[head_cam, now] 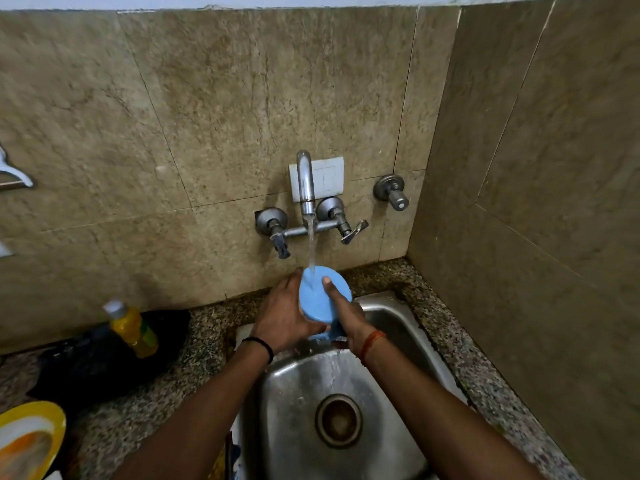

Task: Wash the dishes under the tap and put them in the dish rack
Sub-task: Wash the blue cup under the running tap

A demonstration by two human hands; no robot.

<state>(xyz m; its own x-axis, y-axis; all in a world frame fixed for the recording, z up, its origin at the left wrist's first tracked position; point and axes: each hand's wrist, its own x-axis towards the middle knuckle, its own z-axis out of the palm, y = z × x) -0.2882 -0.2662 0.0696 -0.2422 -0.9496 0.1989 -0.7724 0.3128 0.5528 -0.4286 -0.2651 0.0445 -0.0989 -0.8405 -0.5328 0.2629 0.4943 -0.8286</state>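
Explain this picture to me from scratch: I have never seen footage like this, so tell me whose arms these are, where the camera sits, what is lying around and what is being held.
There is no machine here. A person wears one wide-angle camera on the head, looking forward and down, so the two arms reaching in from the bottom edge are their own.

Both hands hold a blue dish, bottom facing up, under running water from the wall tap. The left hand grips its side; the right hand wraps the other side, with one digit lying across the bottom.

Below is a steel sink set in a speckled stone counter. To the left stand a bottle of yellow liquid and, at the picture's edge, a yellow-rimmed plate that still looks dirty. No dish rack is in view.
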